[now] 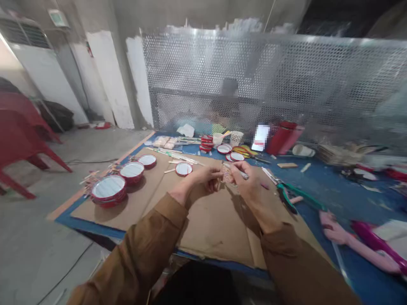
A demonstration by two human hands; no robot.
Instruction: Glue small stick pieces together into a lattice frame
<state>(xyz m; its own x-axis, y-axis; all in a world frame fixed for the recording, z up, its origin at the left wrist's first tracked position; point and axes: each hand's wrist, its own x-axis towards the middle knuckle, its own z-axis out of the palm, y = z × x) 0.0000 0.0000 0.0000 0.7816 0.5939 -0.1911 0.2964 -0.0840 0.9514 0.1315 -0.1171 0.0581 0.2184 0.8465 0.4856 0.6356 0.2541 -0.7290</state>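
Above the brown cardboard sheet [219, 228], both my hands are close together. My left hand [208, 178] is closed, its fingertips pinching the edge of a small pinkish patterned piece [227, 174]. My right hand [248, 180] is closed round a slim, light pen-like tool [243, 174], right beside that piece. Fingers partly cover both the piece and the tool, and their details are blurred. Just beyond my left hand lies a small red-rimmed white disc [183, 169], with thin sticks next to it.
Stacks of red-rimmed white discs [108, 188] stand at the left of the cardboard. Green-handled pliers [288, 192] and pink glue guns [359, 250] lie on the right. Cups [236, 138], a phone [260, 139] and a red bottle [281, 137] line the back by a perforated metal panel [203, 76].
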